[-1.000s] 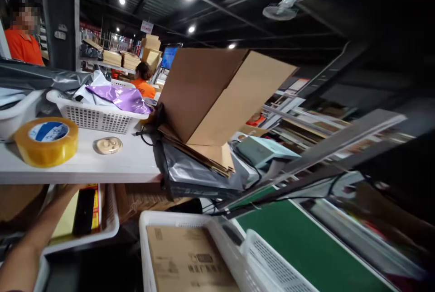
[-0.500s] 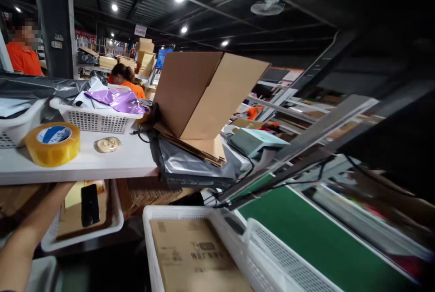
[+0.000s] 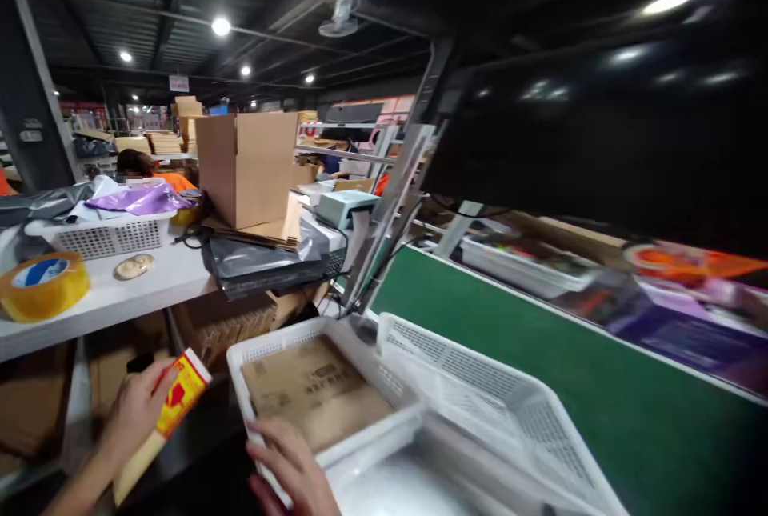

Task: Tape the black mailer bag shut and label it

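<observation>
My left hand (image 3: 133, 414) grips a long flat yellow and red pack (image 3: 166, 412), held tilted just below the white shelf (image 3: 144, 292). My right hand (image 3: 289, 468) rests on the near rim of a white plastic basket (image 3: 384, 372) that holds a flat brown cardboard piece (image 3: 315, 392). A second white basket (image 3: 480, 388) lies tilted against it on the right. The left hand is a short way left of the first basket.
On the white shelf sit a yellow tape roll (image 3: 42, 284), a small round beige thing (image 3: 134, 266), a basket with a purple bag (image 3: 114, 222) and an open cardboard box (image 3: 249, 168) on grey bags. A green conveyor belt (image 3: 540, 388) runs on the right. Another person in orange (image 3: 150, 172) works beyond.
My left hand has come out from under the shelf holding the yellow and red pack. My right hand has come into view at the basket's rim. The view has swung right and down.
</observation>
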The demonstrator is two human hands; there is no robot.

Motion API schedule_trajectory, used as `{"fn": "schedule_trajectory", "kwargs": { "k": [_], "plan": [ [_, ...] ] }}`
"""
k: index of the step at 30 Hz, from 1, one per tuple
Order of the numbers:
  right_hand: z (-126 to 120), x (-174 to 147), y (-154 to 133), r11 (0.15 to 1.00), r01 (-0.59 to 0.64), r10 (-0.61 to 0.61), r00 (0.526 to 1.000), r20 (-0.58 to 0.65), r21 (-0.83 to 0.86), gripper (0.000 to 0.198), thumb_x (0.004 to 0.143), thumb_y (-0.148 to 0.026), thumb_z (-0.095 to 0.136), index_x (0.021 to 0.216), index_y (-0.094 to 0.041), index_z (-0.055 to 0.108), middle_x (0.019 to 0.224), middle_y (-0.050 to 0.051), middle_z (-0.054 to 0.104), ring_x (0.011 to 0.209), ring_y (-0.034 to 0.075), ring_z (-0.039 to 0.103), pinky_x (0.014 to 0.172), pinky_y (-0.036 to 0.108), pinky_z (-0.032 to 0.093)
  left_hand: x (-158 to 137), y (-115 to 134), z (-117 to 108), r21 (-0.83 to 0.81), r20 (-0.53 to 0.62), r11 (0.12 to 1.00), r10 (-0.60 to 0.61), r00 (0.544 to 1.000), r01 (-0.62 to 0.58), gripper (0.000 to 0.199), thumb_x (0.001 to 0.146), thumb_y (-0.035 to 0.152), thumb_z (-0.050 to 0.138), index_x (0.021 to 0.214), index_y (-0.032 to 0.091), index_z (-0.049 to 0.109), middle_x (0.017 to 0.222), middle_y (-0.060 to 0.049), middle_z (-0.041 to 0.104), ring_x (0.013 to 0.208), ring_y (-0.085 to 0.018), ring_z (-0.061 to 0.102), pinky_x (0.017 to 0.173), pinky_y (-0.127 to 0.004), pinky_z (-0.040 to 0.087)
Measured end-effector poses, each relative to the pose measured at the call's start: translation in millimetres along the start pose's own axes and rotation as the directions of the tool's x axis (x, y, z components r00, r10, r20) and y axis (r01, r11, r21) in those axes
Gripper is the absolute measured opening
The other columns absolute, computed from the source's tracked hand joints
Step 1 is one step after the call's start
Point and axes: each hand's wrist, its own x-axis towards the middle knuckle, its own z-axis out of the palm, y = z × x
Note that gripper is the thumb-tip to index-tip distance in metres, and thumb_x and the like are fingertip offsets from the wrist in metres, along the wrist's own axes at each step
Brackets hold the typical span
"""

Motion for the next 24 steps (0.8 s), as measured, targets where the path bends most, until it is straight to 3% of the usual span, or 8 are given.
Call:
{"fn": "schedule_trajectory", "kwargs": {
  "k": [2, 4, 6, 9, 12, 19, 24],
  "plan": [
    [-10, 23, -19, 0.988, 0.135, -0.144, 0.982, -0.123, -0.074, 0.049, 0.103, -0.02, 0.065, 0.149, -0.034, 0.06, 0.153, 0.014, 0.07, 0.139, 0.031, 0.07, 0.118, 0.054, 0.061, -30, 30, 12, -0.235, 0.103, 0.97, -0.041, 0.994, 0.065, 0.062, 0.095, 0.076, 0.057, 0.115, 0.024, 0.085, 0.101, -0.009, 0.088, 0.089, -0.03, 0.083, 0.078, -0.033, 0.065],
    [-18, 41, -37, 0.991, 0.108, -0.119, 0.98, -0.162, -0.074, 0.039, 0.105, -0.025, 0.065, 0.143, -0.029, 0.064, 0.144, 0.015, 0.075, 0.133, 0.029, 0.073, 0.118, 0.051, 0.06, -54, 56, 27, -0.382, 0.166, 0.919, -0.041, 0.985, 0.102, 0.063, 0.09, 0.079, 0.065, 0.108, 0.022, 0.086, 0.096, -0.009, 0.087, 0.088, -0.03, 0.082, 0.077, -0.032, 0.066],
    [-22, 47, -47, 0.999, 0.034, -0.031, 0.989, -0.142, 0.015, 0.025, 0.106, -0.029, 0.065, 0.13, -0.026, 0.071, 0.117, 0.01, 0.084, 0.107, 0.023, 0.081, 0.102, 0.04, 0.067, -71, 77, 41, -0.473, 0.181, 0.873, -0.039, 0.983, 0.122, 0.062, 0.086, 0.078, 0.071, 0.102, 0.021, 0.087, 0.093, -0.009, 0.087, 0.087, -0.029, 0.081, 0.077, -0.032, 0.066],
    [-23, 33, -47, 0.995, -0.027, 0.04, 0.99, -0.138, 0.093, 0.014, 0.106, -0.029, 0.062, 0.111, -0.024, 0.075, 0.09, 0.003, 0.083, 0.077, 0.017, 0.076, 0.075, 0.029, 0.064, -89, 99, 55, -0.554, 0.176, 0.815, -0.083, 0.981, 0.169, 0.055, 0.08, 0.072, 0.081, 0.098, 0.02, 0.088, 0.096, -0.01, 0.087, 0.088, -0.03, 0.081, 0.08, -0.034, 0.067],
    [-26, 9, -42, 0.997, 0.012, 0.0, 0.987, -0.159, 0.074, 0.015, 0.107, -0.028, 0.061, 0.11, -0.023, 0.075, 0.085, 0.003, 0.081, 0.071, 0.017, 0.073, 0.068, 0.028, 0.061, -106, 114, 60, -0.564, 0.179, 0.799, -0.131, 0.975, 0.211, 0.05, 0.076, 0.065, 0.085, 0.092, 0.018, 0.087, 0.09, -0.012, 0.087, 0.084, -0.03, 0.08, 0.079, -0.036, 0.065],
    [-44, -10, -52, 0.981, 0.195, -0.194, 0.978, -0.074, -0.002, 0.02, 0.108, -0.023, 0.06, 0.122, -0.022, 0.074, 0.103, 0.01, 0.084, 0.085, 0.021, 0.079, 0.074, 0.033, 0.065, -151, 133, 66, -0.532, 0.135, 0.839, -0.052, 0.989, 0.117, 0.032, 0.092, 0.043, 0.07, 0.102, 0.019, 0.088, 0.101, -0.011, 0.087, 0.094, -0.027, 0.079, 0.087, -0.034, 0.062],
    [-47, -13, -62, 0.937, 0.34, -0.348, 0.931, -0.109, -0.084, 0.019, 0.107, -0.019, 0.06, 0.121, -0.019, 0.073, 0.113, 0.013, 0.083, 0.089, 0.022, 0.079, 0.072, 0.034, 0.065, -176, 144, 63, -0.304, -0.008, 0.952, 0.028, 1.0, -0.03, 0.028, 0.098, 0.034, 0.065, 0.093, 0.02, 0.089, 0.09, -0.008, 0.083, 0.083, -0.022, 0.074, 0.08, -0.031, 0.058]
  ]
}}
